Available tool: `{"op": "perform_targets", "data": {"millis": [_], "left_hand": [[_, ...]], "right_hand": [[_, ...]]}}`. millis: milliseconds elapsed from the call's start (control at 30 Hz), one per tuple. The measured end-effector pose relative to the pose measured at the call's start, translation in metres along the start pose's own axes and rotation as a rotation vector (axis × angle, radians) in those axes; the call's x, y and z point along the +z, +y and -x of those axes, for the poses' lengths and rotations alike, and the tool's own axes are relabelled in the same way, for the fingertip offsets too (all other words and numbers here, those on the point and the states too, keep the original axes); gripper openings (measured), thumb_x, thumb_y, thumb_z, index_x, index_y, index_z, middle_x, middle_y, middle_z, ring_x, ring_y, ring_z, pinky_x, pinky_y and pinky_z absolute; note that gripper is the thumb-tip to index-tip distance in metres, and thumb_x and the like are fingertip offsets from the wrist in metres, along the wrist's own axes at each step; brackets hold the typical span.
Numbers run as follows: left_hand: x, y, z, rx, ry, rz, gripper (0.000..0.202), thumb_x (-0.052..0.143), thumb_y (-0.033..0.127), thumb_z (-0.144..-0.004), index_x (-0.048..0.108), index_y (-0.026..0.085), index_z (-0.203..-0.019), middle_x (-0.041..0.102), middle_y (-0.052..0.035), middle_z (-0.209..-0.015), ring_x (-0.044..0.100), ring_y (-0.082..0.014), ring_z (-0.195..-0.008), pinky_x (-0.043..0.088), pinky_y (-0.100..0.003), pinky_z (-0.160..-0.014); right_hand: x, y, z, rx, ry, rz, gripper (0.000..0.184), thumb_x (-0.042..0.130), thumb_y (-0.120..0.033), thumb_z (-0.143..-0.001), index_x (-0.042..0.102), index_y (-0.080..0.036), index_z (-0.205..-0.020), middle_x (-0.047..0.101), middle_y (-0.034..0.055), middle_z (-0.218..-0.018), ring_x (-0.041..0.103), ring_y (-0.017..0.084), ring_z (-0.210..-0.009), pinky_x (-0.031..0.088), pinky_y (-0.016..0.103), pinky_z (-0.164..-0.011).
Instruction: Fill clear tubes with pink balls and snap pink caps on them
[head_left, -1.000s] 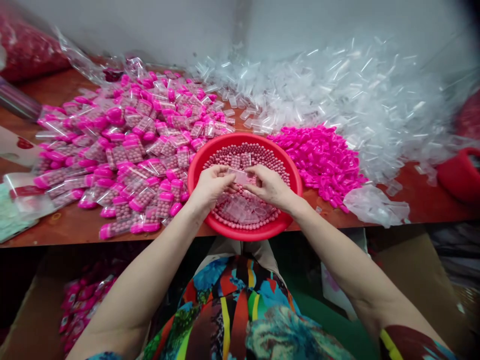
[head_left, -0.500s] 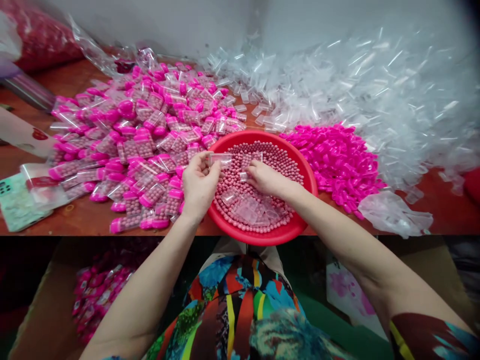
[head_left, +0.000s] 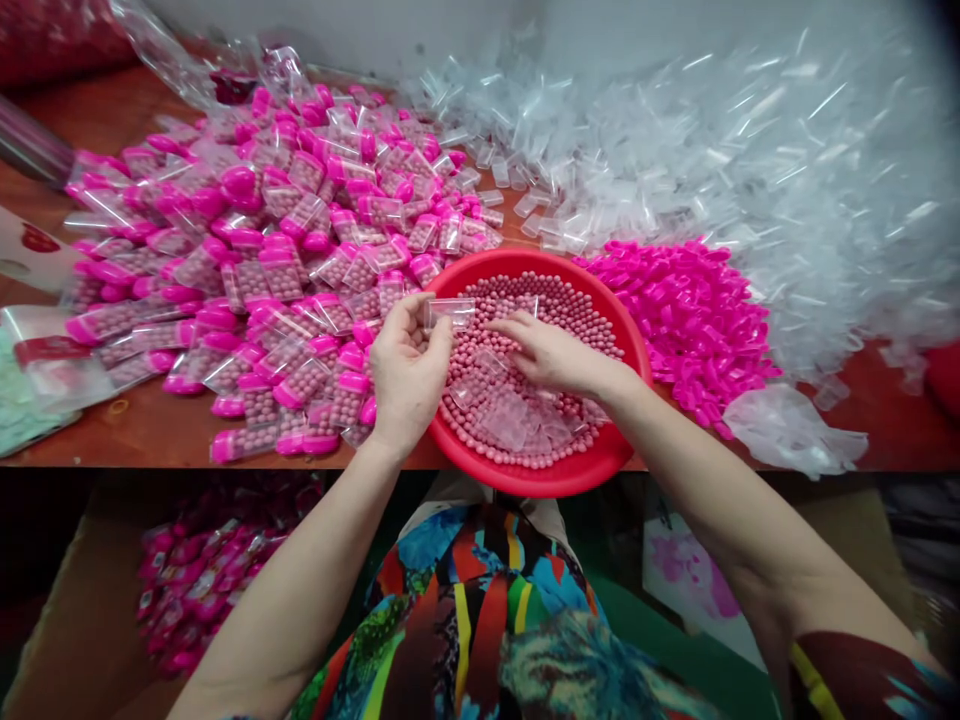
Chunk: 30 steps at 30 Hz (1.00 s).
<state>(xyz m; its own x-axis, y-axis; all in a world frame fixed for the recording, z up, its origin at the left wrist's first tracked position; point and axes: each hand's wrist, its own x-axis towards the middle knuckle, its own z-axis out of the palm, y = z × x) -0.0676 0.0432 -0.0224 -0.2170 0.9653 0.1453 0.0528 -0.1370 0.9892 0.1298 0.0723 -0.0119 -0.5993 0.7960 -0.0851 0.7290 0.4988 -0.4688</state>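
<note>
A red bowl (head_left: 626, 340) at the table's front edge holds many small pink balls and a few clear plastic cases. My left hand (head_left: 405, 375) is closed on one clear case (head_left: 448, 312), held level over the bowl's left rim. My right hand (head_left: 555, 355) reaches into the bowl beside it, palm down on the balls, fingers curled and pointing toward the case; what they pinch is hidden.
Left of the bowl lies a big heap of filled cases with pink caps (head_left: 262, 250). Loose pink caps (head_left: 682, 315) lie to the right, with a mound of empty clear cases (head_left: 712, 170) behind. A box of filled cases (head_left: 195, 580) sits under the table.
My hands came apart: the left lifted a clear case to the bowl's left rim and holds it there, and the right went down onto the balls. The camera shifted slightly.
</note>
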Motion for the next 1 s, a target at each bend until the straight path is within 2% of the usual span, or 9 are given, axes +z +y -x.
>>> {"op": "perform_targets", "data": {"millis": [67,133,300,467,533,633,767,867,1000], "left_hand": [[-0.001,-0.001,0.000,-0.007,-0.003,-0.032,0.031,0.060,0.026,-0.088,0.057,0.020,-0.118,0.067,-0.0038,-0.097,0.069,-0.0156,-0.080,0.056,-0.027,-0.074],[-0.001,-0.001,0.001,-0.004,-0.001,-0.045,0.033,0.059,0.026,-0.088,0.057,0.021,-0.120,0.067,-0.0036,-0.097,0.069,-0.0156,-0.080,0.056,-0.027,-0.073],[-0.001,-0.002,0.001,0.013,-0.004,-0.039,0.031,0.061,0.025,-0.087,0.058,0.021,-0.118,0.067,-0.0033,-0.095,0.067,-0.0150,-0.077,0.056,-0.027,-0.074],[-0.001,-0.005,0.000,0.047,-0.051,-0.116,0.034,0.059,0.024,-0.089,0.059,0.022,-0.123,0.067,-0.0031,-0.095,0.066,-0.0149,-0.075,0.054,-0.028,-0.073],[-0.001,-0.002,0.002,0.129,-0.133,-0.255,0.038,0.056,0.021,-0.090,0.060,0.023,-0.128,0.067,-0.0036,-0.097,0.065,-0.0162,-0.079,0.054,-0.029,-0.078],[0.001,0.007,0.005,0.256,-0.338,-0.658,0.034,0.051,0.015,-0.089,0.066,0.018,-0.120,0.066,-0.0091,-0.103,0.065,-0.0226,-0.092,0.052,-0.036,-0.085],[0.004,0.017,0.007,0.317,-0.627,-1.140,0.025,0.053,0.024,-0.090,0.070,0.014,-0.104,0.062,-0.0142,-0.107,0.066,-0.0282,-0.092,0.052,-0.038,-0.079],[0.003,0.020,0.005,0.345,-0.795,-1.239,0.027,0.060,0.036,-0.087,0.070,0.017,-0.104,0.061,-0.0116,-0.109,0.066,-0.0267,-0.092,0.052,-0.036,-0.077],[0.005,0.023,0.017,0.384,-0.998,-1.110,0.027,0.061,0.038,-0.089,0.068,0.020,-0.108,0.060,-0.0095,-0.114,0.065,-0.0248,-0.095,0.053,-0.035,-0.078]], "right_hand": [[0.003,0.008,-0.005,-0.156,-0.102,0.017,0.058,0.050,0.001,-0.083,0.056,-0.016,-0.138,0.051,0.0155,-0.147,0.052,0.025,-0.133,0.043,0.041,-0.110],[0.005,0.014,-0.008,-0.205,-0.165,0.010,0.056,0.052,-0.002,-0.085,0.056,-0.017,-0.139,0.055,0.0145,-0.142,0.055,0.024,-0.129,0.045,0.040,-0.109],[0.005,0.018,-0.004,-0.061,-0.164,0.105,0.048,0.052,-0.028,-0.098,0.051,-0.015,-0.144,0.065,0.0153,-0.121,0.065,0.025,-0.106,0.051,0.039,-0.094],[0.005,0.008,0.004,0.012,-0.207,0.277,0.047,0.043,-0.023,-0.100,0.048,-0.020,-0.147,0.062,0.0150,-0.122,0.066,0.023,-0.090,0.048,0.032,-0.074],[0.006,0.003,0.005,0.026,-0.218,0.337,0.046,0.042,-0.021,-0.100,0.049,-0.019,-0.146,0.064,0.0139,-0.114,0.065,0.022,-0.084,0.044,0.031,-0.069],[0.009,-0.001,0.007,-0.025,-0.207,0.408,0.044,0.040,-0.021,-0.102,0.049,-0.023,-0.145,0.063,0.0127,-0.111,0.062,0.020,-0.082,0.042,0.030,-0.069],[0.013,0.001,0.010,-0.072,-0.213,0.455,0.040,0.039,-0.022,-0.103,0.053,-0.023,-0.140,0.061,0.0140,-0.115,0.061,0.022,-0.090,0.043,0.032,-0.075],[0.012,0.006,0.012,-0.068,-0.195,0.454,0.035,0.042,-0.020,-0.102,0.057,-0.016,-0.133,0.058,0.0167,-0.123,0.061,0.024,-0.101,0.045,0.035,-0.084],[0.006,0.011,0.011,0.042,-0.161,0.421,0.027,0.046,-0.018,-0.099,0.064,-0.007,-0.115,0.062,0.0191,-0.114,0.061,0.027,-0.097,0.047,0.037,-0.085]]}}
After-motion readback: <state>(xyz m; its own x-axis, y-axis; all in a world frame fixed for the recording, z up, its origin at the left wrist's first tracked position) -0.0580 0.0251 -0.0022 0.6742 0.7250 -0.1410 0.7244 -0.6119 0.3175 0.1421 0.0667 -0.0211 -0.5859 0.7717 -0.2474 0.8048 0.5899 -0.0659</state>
